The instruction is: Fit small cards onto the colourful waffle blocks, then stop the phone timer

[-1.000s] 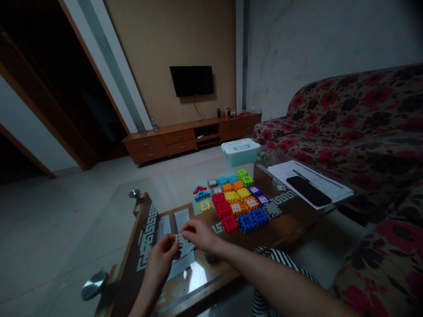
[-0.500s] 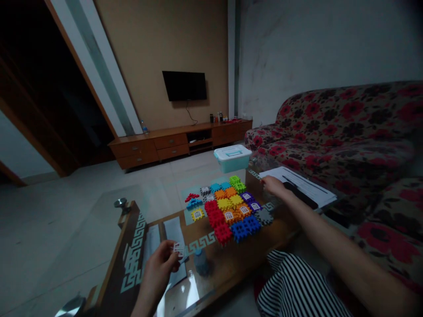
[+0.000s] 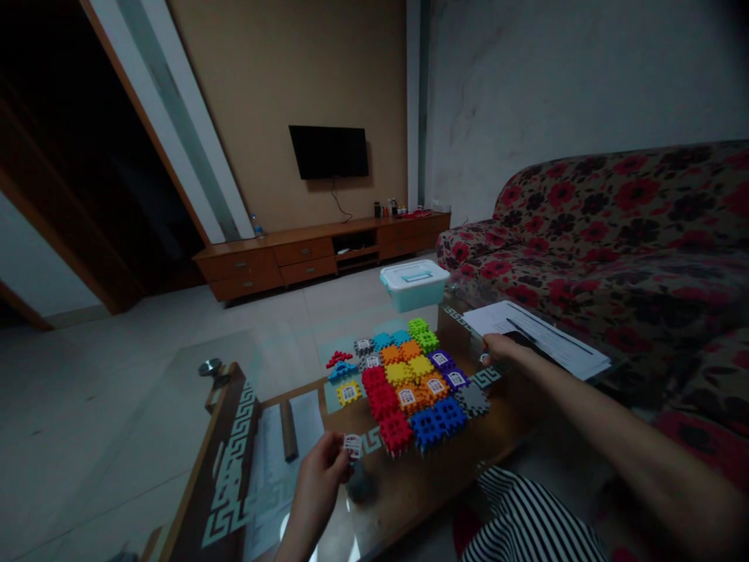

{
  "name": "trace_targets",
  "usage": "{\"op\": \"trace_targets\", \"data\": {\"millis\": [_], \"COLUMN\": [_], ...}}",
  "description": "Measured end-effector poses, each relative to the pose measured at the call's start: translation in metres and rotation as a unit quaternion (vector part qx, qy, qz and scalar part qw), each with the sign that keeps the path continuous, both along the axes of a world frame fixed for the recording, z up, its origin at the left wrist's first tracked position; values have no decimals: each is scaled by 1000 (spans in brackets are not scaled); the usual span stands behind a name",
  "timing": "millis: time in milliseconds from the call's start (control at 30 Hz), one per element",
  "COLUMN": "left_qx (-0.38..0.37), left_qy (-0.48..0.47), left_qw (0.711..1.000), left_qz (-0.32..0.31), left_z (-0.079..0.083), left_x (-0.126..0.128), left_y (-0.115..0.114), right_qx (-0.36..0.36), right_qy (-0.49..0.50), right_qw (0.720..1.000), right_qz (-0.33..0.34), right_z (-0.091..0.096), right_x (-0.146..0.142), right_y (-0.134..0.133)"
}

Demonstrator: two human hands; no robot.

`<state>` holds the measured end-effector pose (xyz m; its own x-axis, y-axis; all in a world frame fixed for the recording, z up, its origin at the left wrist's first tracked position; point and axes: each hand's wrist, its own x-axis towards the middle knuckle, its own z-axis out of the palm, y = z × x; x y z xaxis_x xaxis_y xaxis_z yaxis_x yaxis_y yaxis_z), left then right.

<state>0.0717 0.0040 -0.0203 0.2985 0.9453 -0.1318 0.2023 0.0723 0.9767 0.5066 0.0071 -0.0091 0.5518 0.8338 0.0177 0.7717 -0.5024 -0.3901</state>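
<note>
A small white toy window piece [image 3: 352, 446] is pinched between the thumb and fingers of my left hand [image 3: 324, 467], low over the near part of the glass table. My right hand [image 3: 498, 348] is closed beside the papers, with a small white piece [image 3: 484, 358] showing at its fingertips; its shape is hard to make out. Between the hands lie rows of interlocking blocks: red blocks [image 3: 380, 390], blue blocks [image 3: 438, 420], yellow blocks [image 3: 408, 370] and several other colours. Some carry white windows, as the purple block [image 3: 456, 379] does. A yellow block with a window [image 3: 349, 393] lies apart at the left.
A teal box with a white lid [image 3: 415, 286] stands beyond the blocks. Papers [image 3: 562, 350] with a pen and a dark object lie at right. A brown bar [image 3: 289, 431] rests on a sheet at left. A bottle [image 3: 360, 485] stands beside my left hand.
My left hand has moved right with the white window piece, now in front of the bottle. My right hand has shifted slightly right and nearer, and a white piece now shows at its fingertips.
</note>
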Motion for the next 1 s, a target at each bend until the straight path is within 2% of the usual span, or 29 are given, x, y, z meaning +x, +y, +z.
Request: {"op": "trace_targets", "data": {"millis": [100,167,233,333,400,467,533,600,733,833,867,933,1000], "left_qx": [-2,-5,-11,-18,-25,-32,-36,-36,-41,-41,-41,-41,-40], "left_qy": [-4,-3,0,-2,-15,-42,-75,-105,-139,-148,-148,-144,-138], "left_qw": [1000,1000,1000,1000,999,998,996,994,989,988,988,988,989], "left_qz": [-9,-16,-18,-13,-13,-18,-21,-17,-8,8,12,19,24], "left_z": [-5,-8,-11,-14,-14,-12,-7,-1,4,-2,-6,-13,-19], "left_x": [9,15,20,30,38,46,52,55,55,53,52,51,49], "left_y": [1,2,3,4,3,0,-4,-7,-7,-6,-6,-5,-4], "right_qx": [-34,-35,-24,10,56,63,62,58,71,63,65,89,129], "right_qy": [30,36,41,95,225,314,327,305,284,306,301,254,173], "right_qw": [998,996,993,973,913,869,860,864,859,849,857,897,953], "right_qz": [46,71,104,211,336,377,387,397,420,426,414,351,215], "right_z": [2,12,26,39,38,31,23,17,15,17,19,27,40], "right_x": [5,1,-15,-66,-114,-159,-193,-210,-209,-190,-181,-159,-132], "right_y": [-3,1,8,15,11,3,-4,-7,1,25,38,75,119]}}
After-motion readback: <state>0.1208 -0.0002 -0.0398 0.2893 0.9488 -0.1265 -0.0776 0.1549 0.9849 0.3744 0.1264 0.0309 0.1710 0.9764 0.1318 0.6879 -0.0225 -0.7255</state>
